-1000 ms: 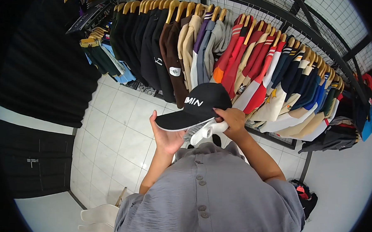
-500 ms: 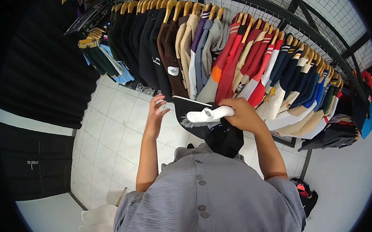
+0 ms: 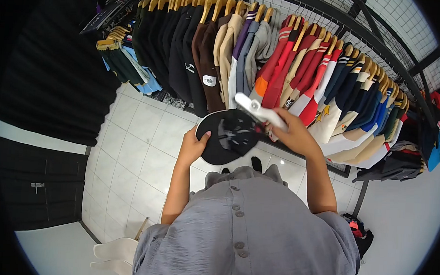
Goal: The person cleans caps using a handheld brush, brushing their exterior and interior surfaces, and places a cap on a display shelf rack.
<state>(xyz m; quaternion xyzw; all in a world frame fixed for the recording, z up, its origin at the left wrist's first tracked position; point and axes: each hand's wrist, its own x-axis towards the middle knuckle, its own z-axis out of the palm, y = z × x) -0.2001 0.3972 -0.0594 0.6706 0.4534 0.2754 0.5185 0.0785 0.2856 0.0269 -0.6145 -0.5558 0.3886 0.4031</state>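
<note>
My left hand (image 3: pixel 192 147) grips a black cap (image 3: pixel 214 141) by its brim, thumb on top and fingers beneath. The cap is held at waist height, its brim toward the left and its crown, with blurred light markings, toward the right. Closed around the handle of a white brush (image 3: pixel 255 107) is my right hand (image 3: pixel 296 135). The brush head is above the far side of the crown; its bristles are mostly hidden, so I cannot tell whether they touch the fabric.
A long rack of hoodies and jackets (image 3: pixel 198 63) on wooden hangers runs across the front. Folded-looking dark clothes (image 3: pixel 388 164) hang at the right. A white chair (image 3: pixel 114 251) stands behind at the left, near a black door (image 3: pixel 39 183). Tiled floor (image 3: pixel 136 148) lies below.
My left hand, free before, has taken the cap's brim. The cap has turned to face upward with its brim leftward. The brush in my right hand has risen and tilted, its head pointing up and left.
</note>
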